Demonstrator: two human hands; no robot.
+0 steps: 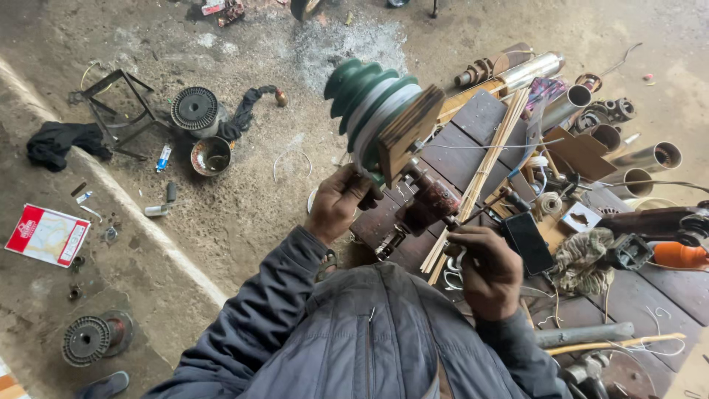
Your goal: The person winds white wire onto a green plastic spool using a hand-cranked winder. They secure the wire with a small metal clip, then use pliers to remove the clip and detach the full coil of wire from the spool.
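The fingers of the left hand (338,203) curl shut around the near edge of a green stepped winding former (367,100), just under the wooden plate (408,131) bolted to its face. The fingers of the right hand (484,264) are closed around a small crank handle (452,222) at the near end of a rusty red hand-winding machine (425,207), which sits between the two hands and carries the former on its far side, tilted up to the left. The machine stands on the left edge of a dark wooden bench (473,140).

Just right of the right hand lies a black phone (529,242), and beyond it a frayed coil of wire (583,258). A bundle of thin bamboo strips (484,170) runs diagonally across the bench from near to far. Metal pipes (591,103) lie at the far right. An orange-handled tool (679,255) rests at the right edge.

On the concrete floor (244,214) to the left sit a motor rotor (195,108), a metal bowl (210,156), a black cloth (55,142) and a red and white booklet (46,235). Another rotor (87,340) lies near left.
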